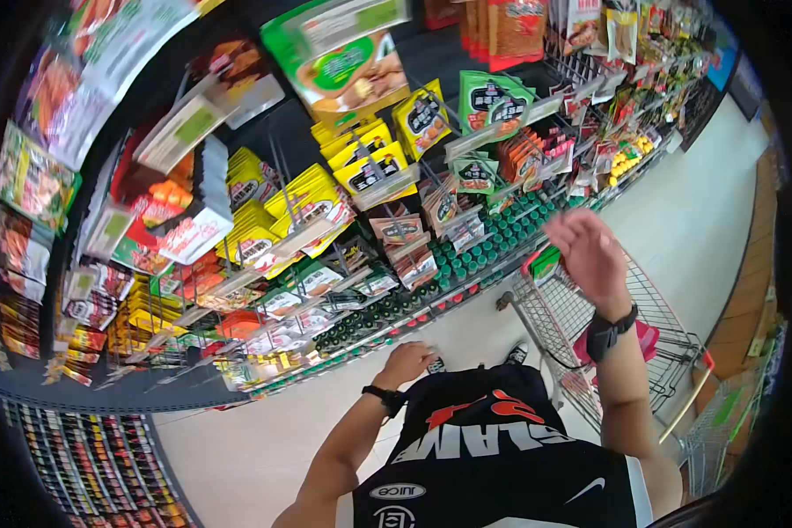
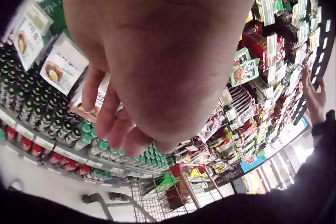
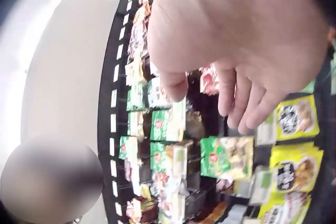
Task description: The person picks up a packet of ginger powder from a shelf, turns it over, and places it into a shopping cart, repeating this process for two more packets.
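In the head view the right hand (image 1: 592,262) is raised above the shopping cart (image 1: 669,304), fingers loosely extended, holding nothing. The left hand (image 1: 407,363) hangs low in front of the shelf's lower edge, its fingers relaxed and empty. The left wrist view shows the left hand (image 2: 157,61) with loosely bent fingers before rows of bottles (image 2: 44,111). In the right wrist view the right hand (image 3: 241,40) has its fingers apart in front of hanging packets, among them a green packet (image 3: 227,158) and a yellow packet (image 3: 296,118); it appears to touch none of them.
Shelves of yellow packets (image 1: 304,207) and green-capped bottles (image 1: 466,261) run along the left and front. The cart, on the right, holds a green packet (image 1: 546,262) and a pink item (image 1: 645,341). Pale floor (image 1: 255,440) lies between the person and the shelf.
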`<state>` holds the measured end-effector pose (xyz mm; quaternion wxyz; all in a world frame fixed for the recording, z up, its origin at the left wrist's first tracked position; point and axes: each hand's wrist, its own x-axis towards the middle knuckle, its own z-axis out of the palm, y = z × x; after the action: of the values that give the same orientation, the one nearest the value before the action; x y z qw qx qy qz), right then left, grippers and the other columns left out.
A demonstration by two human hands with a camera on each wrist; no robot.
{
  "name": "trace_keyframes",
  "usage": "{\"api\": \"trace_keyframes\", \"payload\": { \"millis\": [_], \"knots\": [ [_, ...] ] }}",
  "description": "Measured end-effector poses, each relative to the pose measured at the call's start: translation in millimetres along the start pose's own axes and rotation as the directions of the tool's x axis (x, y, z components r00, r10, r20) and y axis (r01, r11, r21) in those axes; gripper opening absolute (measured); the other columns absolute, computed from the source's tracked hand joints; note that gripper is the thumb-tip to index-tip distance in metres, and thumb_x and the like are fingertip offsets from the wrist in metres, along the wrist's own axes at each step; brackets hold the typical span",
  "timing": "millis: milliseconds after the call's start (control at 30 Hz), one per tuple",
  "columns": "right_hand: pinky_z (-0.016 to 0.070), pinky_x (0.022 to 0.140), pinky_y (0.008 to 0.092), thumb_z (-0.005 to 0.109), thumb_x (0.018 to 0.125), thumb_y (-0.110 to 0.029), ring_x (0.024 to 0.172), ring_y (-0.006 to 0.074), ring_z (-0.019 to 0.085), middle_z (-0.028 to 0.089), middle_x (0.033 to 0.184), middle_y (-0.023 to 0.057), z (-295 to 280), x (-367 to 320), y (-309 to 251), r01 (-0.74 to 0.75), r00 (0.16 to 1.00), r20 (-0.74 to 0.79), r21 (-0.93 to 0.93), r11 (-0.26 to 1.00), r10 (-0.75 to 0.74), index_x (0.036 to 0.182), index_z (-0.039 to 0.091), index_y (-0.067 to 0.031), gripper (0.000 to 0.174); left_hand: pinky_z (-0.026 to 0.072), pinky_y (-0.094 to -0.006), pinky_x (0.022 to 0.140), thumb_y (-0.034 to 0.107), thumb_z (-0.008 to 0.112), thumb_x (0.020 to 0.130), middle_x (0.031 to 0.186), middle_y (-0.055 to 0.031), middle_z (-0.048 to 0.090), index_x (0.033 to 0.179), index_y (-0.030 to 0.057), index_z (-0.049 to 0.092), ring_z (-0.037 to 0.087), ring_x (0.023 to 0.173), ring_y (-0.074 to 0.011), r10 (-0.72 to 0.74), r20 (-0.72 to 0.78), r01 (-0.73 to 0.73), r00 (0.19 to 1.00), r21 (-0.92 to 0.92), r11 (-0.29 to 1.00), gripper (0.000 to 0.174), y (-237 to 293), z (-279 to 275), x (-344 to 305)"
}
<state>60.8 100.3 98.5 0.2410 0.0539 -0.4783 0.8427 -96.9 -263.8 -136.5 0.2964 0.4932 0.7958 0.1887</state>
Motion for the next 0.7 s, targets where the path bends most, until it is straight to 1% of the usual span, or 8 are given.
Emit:
{"api": "trace_keyframes", "payload": {
  "millis": [33,100,200,300,367,433,467,700],
  "knots": [
    [0.0352,0.119,0.0412,0.059,0.098,-0.044,0.140,0.0319,0.048,0.053,0.146,0.0230,23.3,22.6,-2.0,0.042,0.996,0.075,0.040,0.998,-0.045,0.139,0.049,0.0031,0.063,0.0517,-0.0477,0.079,0.037,0.061,0.095,0.088,-0.0148,0.067,0.086,0.0080,0.070,0.066,0.089,-0.0366,-0.025,0.001,0.025,1.000,-0.012,1.000,0.032,-8.4,-3.0,-13.1],
    [0.0303,0.122,0.0418,0.056,0.098,-0.046,0.148,0.0355,0.037,0.036,0.158,0.0280,71.5,66.1,-0.3,-0.014,0.990,0.139,0.155,0.988,-0.008,0.149,0.037,0.0089,0.077,0.0508,-0.0484,0.076,0.042,0.061,0.097,0.089,-0.0153,0.067,0.084,0.0065,0.066,0.065,0.088,-0.0376,0.023,-0.046,-0.024,0.999,-0.021,0.999,0.038,-37.8,6.2,-34.3],
    [0.0243,0.126,0.0434,0.054,0.099,-0.047,0.150,0.0422,0.029,0.025,0.158,0.0372,105.3,128.8,20.4,-0.135,0.985,0.159,0.444,0.886,0.071,0.148,0.023,0.0205,0.088,0.0516,-0.0469,0.076,0.035,0.062,0.094,0.090,-0.0129,0.068,0.086,0.0079,0.067,0.066,0.089,-0.0358,-0.051,-0.119,0.039,0.992,-0.098,0.994,0.029,-52.6,6.4,-63.1],
    [0.0254,0.126,0.0456,0.056,0.098,-0.047,0.149,0.0453,0.026,0.019,0.159,0.0382,116.6,178.6,39.4,-0.191,0.981,0.079,0.583,0.790,0.179,0.150,0.012,0.0210,0.096,0.0526,-0.0463,0.078,0.030,0.061,0.092,0.090,-0.0121,0.068,0.085,0.0083,0.067,0.067,0.089,-0.0351,-0.102,-0.214,0.067,0.971,-0.166,0.984,0.024,-62.1,3.5,-81.1],
    [0.0282,0.125,0.0453,0.061,0.096,-0.044,0.150,0.0433,0.025,0.010,0.162,0.0342,119.1,205.9,53.0,-0.196,0.978,0.047,0.560,0.805,0.205,0.152,0.000,0.0192,0.104,0.0529,-0.0461,0.077,0.029,0.061,0.092,0.091,-0.0120,0.068,0.085,0.0081,0.067,0.067,0.089,-0.0348,-0.105,-0.242,0.067,0.965,-0.159,0.985,0.023,-75.6,8.8,-87.5],
    [0.0342,0.122,0.0450,0.061,0.097,-0.041,0.146,0.0456,0.031,0.021,0.157,0.0377,130.2,226.3,66.9,-0.187,0.948,-0.156,0.429,0.884,0.276,0.148,0.005,0.0235,0.100,0.0533,-0.0460,0.077,0.029,0.062,0.091,0.090,-0.0124,0.070,0.087,0.0080,0.069,0.068,0.088,-0.0353,-0.104,-0.253,0.060,0.962,-0.177,0.982,0.022,-80.8,4.1,-94.4],
    [0.0367,0.120,0.0446,0.064,0.096,-0.038,0.145,0.0452,0.033,0.023,0.156,0.0369,138.1,231.1,72.2,-0.207,0.937,-0.174,0.424,0.882,0.303,0.148,0.003,0.0238,0.101,0.0534,-0.0460,0.077,0.029,0.063,0.091,0.089,-0.0125,0.070,0.088,0.0080,0.069,0.068,0.088,-0.0355,-0.108,-0.270,0.063,0.957,-0.172,0.983,0.022,-86.6,6.3,-97.1],
    [0.0499,0.107,0.0361,0.061,0.096,-0.030,0.136,0.0411,0.044,0.034,0.150,0.0342,147.1,239.2,76.3,-0.272,0.942,-0.077,0.397,0.876,0.328,0.148,0.013,0.0206,0.087,0.0540,-0.0462,0.080,0.031,0.066,0.090,0.092,-0.0132,0.072,0.092,0.0097,0.071,0.069,0.092,-0.0351,-0.197,-0.351,0.130,0.915,-0.205,0.970,0.022,-107.7,5.2,-107.8]
  ]
}}
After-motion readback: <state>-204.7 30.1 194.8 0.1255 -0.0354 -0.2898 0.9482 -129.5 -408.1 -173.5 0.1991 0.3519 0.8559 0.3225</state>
